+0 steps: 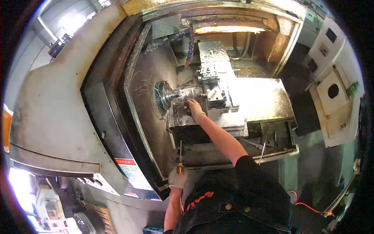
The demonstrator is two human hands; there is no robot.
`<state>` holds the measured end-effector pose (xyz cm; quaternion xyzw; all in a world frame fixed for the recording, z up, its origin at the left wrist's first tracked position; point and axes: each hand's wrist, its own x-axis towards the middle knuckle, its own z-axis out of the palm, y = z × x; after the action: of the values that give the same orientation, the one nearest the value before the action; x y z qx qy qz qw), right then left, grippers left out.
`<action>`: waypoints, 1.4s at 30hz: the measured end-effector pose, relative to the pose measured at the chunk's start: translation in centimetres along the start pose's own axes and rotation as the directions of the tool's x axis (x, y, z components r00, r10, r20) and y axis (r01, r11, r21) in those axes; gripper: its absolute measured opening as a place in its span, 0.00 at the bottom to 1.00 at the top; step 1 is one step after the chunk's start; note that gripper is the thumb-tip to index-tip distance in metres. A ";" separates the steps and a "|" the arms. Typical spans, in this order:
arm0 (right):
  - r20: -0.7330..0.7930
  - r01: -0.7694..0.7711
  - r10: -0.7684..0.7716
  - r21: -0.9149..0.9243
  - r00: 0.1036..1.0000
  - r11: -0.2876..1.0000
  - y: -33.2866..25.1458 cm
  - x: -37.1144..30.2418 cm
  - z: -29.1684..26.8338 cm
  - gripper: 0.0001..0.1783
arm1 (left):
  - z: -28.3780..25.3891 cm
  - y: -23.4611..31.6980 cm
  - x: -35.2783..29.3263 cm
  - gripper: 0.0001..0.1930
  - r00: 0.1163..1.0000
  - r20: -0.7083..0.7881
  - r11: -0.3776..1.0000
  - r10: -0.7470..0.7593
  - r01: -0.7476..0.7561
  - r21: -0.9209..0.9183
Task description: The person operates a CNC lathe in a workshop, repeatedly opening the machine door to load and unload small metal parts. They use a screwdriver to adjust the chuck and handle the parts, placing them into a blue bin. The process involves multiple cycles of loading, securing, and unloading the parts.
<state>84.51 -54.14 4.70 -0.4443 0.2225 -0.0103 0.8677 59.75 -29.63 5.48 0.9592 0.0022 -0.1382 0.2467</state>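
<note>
Left hand and right hand apart, by the lathe chuck.
Well below the chuck, the left is closed round a yellow-handled tool, presumably by its handle to leave the thin shaft free; right of the chuck, the right reaches in, its grip impossible to tell in this glare.

Place: machining workshop
Lathe: round grey steel chuck inside cream metal housing
Surroundings: slatted wooden pallet, pale boxy machine

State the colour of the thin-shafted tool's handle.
The short handle is mostly yellow, best seen in the head view.
</note>
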 end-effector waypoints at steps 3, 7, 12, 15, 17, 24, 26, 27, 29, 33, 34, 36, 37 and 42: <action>-0.065 0.099 -0.105 -0.089 0.992 0.991 -0.5 4.1 0.7 0.19 | -0.9 2.4 1.2 0.17 0.994 0.021 0.987 -0.107 0.109 -0.119; 0.013 0.139 -0.142 -0.303 0.990 0.943 -1.0 6.6 3.0 0.24 | -2.3 4.5 0.9 0.16 0.984 -0.158 0.994 -0.085 0.073 -0.082; 0.152 0.285 -0.244 -0.612 0.958 0.737 -0.8 10.7 1.2 0.27 | -2.8 6.2 2.4 0.18 0.991 -0.068 0.989 -0.115 0.108 -0.101; 0.115 0.303 -0.289 -0.560 0.950 0.771 0.3 10.1 1.7 0.26 | -3.7 6.3 2.2 0.19 0.991 -0.075 0.980 -0.107 0.093 -0.173; 0.125 0.264 -0.237 -0.299 0.963 0.917 0.5 10.5 -0.5 0.26 | -3.9 7.0 2.7 0.19 0.995 -0.065 0.978 -0.075 0.060 -0.200; 0.262 0.378 -0.286 -0.446 0.922 0.811 1.2 9.1 -3.2 0.32 | -3.8 8.4 5.7 0.18 0.996 -0.088 0.969 0.021 -0.042 -0.244; 0.397 0.334 -0.157 -0.429 0.904 0.839 0.5 4.5 -0.5 0.23 | -3.1 5.6 6.3 0.18 0.992 -0.122 0.830 0.042 -0.102 -0.548; 0.502 0.366 -0.118 -0.431 0.857 0.825 -0.1 1.4 0.9 0.24 | -1.5 3.0 7.6 0.17 0.986 -0.162 0.629 0.049 -0.156 -0.761; 0.661 0.434 -0.051 -0.431 0.749 0.791 -0.9 -2.9 1.1 0.27 | -0.1 0.8 9.6 0.16 0.987 -0.141 0.215 0.083 -0.156 -0.964; 0.805 0.654 0.082 -0.532 0.587 0.538 -0.8 -7.9 -0.8 0.32 | -1.4 4.4 11.4 0.17 0.986 -0.004 0.150 0.167 -0.029 -0.988; 0.815 0.724 0.015 -0.522 0.579 0.450 0.5 -7.5 -1.5 0.31 | -1.4 5.2 11.4 0.17 0.984 0.014 0.084 0.176 -0.001 -0.996; 0.820 0.746 0.041 -0.540 0.571 0.389 -0.1 -8.1 -1.7 0.32 | -3.1 6.6 10.5 0.17 0.956 0.072 0.055 0.284 0.059 -0.997; 0.819 0.755 0.053 -0.549 0.571 0.357 -0.4 -8.3 -2.0 0.33 | -3.4 6.9 10.3 0.17 0.952 0.140 0.015 0.271 0.142 -0.990; 0.770 0.351 0.244 -0.517 0.590 0.781 2.3 -4.9 -5.2 0.32 | -1.9 7.0 11.4 0.17 0.958 0.188 -0.033 0.218 0.200 -0.979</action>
<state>77.62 -55.67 2.08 -0.6656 -0.2183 0.2374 0.6730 71.74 -35.56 7.34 0.4546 0.0585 -0.2303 0.8584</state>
